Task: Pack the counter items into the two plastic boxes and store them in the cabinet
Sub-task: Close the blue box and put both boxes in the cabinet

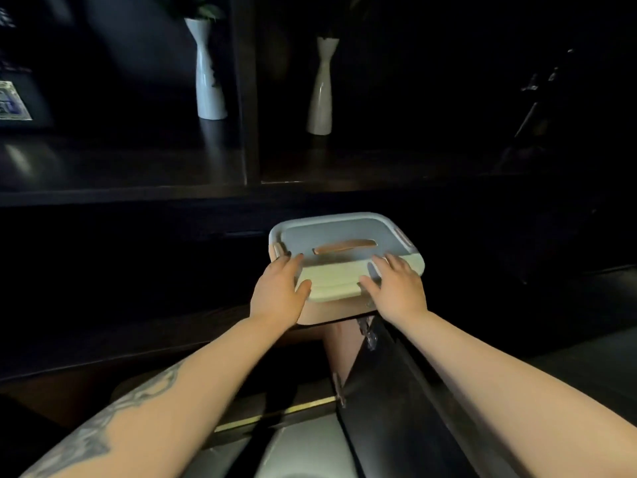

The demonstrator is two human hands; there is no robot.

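Hands of a person reach forward from bare forearms, seen from a head-worn camera looking down. Left hand (278, 291) lies flat with straight fingers on the near left corner of a plastic box (346, 260), thumb stretched toward 3 o'clock along the lid's front rim. Right hand (396, 286) rests the same way on the near right corner, fingers straight and pointing to 12 o'clock, thumb out toward 9 o'clock. Neither hand curls round anything; both press open palms on the lid.

Between the two hands, and beyond them toward 12 o'clock, sits the box's pale lid, closed, with a tan handle (344, 246) lying flat across its middle. Tan clasps show at the lid's left and right edges. The box's tan wall shows below the lid at 6 o'clock from the hands. The box sits partly inside a dark cabinet (138, 270) opening; its far half is in shadow.

Further out, at 12 o'clock above the box, a dark shelf (138, 167) carries two slim white vases: one (208, 74) toward 11 o'clock, the other (321, 88) nearly straight ahead. A framed picture (15, 101) stands at the far left, near 10 o'clock.
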